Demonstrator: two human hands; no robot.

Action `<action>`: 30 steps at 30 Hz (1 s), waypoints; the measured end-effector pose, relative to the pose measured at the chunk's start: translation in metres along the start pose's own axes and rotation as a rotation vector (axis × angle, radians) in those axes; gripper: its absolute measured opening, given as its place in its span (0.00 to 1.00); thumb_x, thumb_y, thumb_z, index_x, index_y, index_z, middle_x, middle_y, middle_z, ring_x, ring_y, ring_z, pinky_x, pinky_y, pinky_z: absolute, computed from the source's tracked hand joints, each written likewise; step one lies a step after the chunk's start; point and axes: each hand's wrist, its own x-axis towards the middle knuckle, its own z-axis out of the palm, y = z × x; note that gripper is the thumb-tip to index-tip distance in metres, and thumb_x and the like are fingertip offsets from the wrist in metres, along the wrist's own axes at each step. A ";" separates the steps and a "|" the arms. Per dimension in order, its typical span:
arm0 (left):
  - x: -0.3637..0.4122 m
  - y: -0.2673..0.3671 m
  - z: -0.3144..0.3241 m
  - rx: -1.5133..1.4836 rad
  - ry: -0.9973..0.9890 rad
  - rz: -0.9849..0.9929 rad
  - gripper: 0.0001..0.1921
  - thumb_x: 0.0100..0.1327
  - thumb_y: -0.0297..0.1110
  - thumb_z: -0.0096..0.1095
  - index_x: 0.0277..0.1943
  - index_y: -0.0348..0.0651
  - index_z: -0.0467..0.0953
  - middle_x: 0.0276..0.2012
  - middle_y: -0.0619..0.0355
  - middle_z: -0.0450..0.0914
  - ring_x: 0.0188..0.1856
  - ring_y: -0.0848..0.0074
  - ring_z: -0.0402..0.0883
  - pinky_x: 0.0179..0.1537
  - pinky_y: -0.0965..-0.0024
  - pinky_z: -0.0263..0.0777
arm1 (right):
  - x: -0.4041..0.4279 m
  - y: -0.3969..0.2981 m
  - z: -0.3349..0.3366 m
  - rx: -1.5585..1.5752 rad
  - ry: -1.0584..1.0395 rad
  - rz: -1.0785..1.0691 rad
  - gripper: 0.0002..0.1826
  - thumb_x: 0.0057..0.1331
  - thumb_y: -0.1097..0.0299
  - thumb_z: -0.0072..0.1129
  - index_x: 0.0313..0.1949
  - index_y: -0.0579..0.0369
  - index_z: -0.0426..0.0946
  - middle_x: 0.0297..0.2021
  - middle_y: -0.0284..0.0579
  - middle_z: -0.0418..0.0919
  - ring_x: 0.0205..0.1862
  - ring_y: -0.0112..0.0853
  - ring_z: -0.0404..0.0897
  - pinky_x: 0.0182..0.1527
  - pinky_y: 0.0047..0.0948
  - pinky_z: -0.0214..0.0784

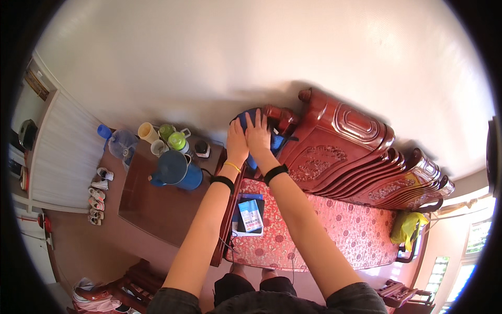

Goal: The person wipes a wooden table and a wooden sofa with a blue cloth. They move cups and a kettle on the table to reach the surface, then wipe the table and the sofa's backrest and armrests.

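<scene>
Both my arms reach forward to a dark blue fabric bag [254, 114] in the corner between the wall and the end of a carved wooden bench. My left hand [237, 141] lies against its near left side, with the fingertips over the top. My right hand [257, 132] touches it from the right, its fingers straight and spread on the upper part. The two hands meet at the thumbs. They hide much of the bag, and whether either grips it is not clear. A brighter blue part [277, 142] shows beside my right wrist.
The bench backrest [317, 153] rises on the right. On its red patterned cushion [333, 227] lie books [250, 216] and a yellow-green bag [408, 229]. A side table [157, 212] at left bears a blue kettle [188, 174], a green-lidded bottle [178, 141] and cups [159, 148].
</scene>
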 end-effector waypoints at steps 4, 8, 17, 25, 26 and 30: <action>-0.041 -0.013 -0.004 -0.063 0.048 -0.017 0.33 0.70 0.34 0.55 0.70 0.27 0.52 0.68 0.32 0.59 0.69 0.42 0.60 0.70 0.51 0.57 | -0.037 -0.014 0.009 0.191 -0.018 -0.016 0.36 0.65 0.67 0.53 0.73 0.33 0.57 0.77 0.49 0.43 0.74 0.54 0.51 0.54 0.65 0.72; -0.071 -0.020 -0.014 -0.078 0.065 0.034 0.34 0.66 0.34 0.60 0.66 0.23 0.53 0.64 0.28 0.59 0.66 0.38 0.59 0.68 0.50 0.56 | -0.059 -0.029 0.018 0.022 0.046 -0.268 0.37 0.63 0.73 0.55 0.72 0.36 0.60 0.76 0.50 0.46 0.76 0.56 0.47 0.65 0.55 0.65; -0.132 -0.007 -0.048 0.053 -0.277 0.173 0.22 0.65 0.29 0.58 0.58 0.30 0.62 0.58 0.28 0.65 0.59 0.37 0.65 0.61 0.45 0.61 | -0.135 -0.016 0.017 0.682 -0.132 0.043 0.19 0.58 0.76 0.54 0.51 0.62 0.76 0.56 0.65 0.75 0.51 0.56 0.78 0.52 0.46 0.74; -0.243 0.107 -0.066 -0.262 -0.803 0.134 0.14 0.59 0.33 0.66 0.40 0.38 0.66 0.28 0.45 0.72 0.32 0.55 0.76 0.36 0.61 0.70 | -0.326 0.119 -0.029 0.922 -0.498 0.058 0.42 0.55 0.64 0.71 0.70 0.46 0.65 0.56 0.61 0.77 0.59 0.46 0.77 0.61 0.45 0.68; -0.253 0.132 -0.067 -0.331 -0.796 0.184 0.15 0.57 0.31 0.68 0.38 0.38 0.65 0.29 0.48 0.71 0.31 0.62 0.73 0.36 0.64 0.70 | -0.346 0.139 -0.035 0.826 -0.529 -0.085 0.42 0.55 0.63 0.71 0.70 0.44 0.65 0.58 0.60 0.76 0.61 0.46 0.76 0.63 0.45 0.67; -0.263 0.237 -0.055 -0.452 -1.015 0.294 0.17 0.54 0.29 0.73 0.35 0.40 0.66 0.30 0.54 0.69 0.33 0.68 0.71 0.40 0.68 0.69 | -0.393 0.212 -0.051 0.849 -1.094 0.081 0.37 0.60 0.65 0.68 0.69 0.38 0.67 0.59 0.52 0.77 0.60 0.45 0.76 0.61 0.44 0.68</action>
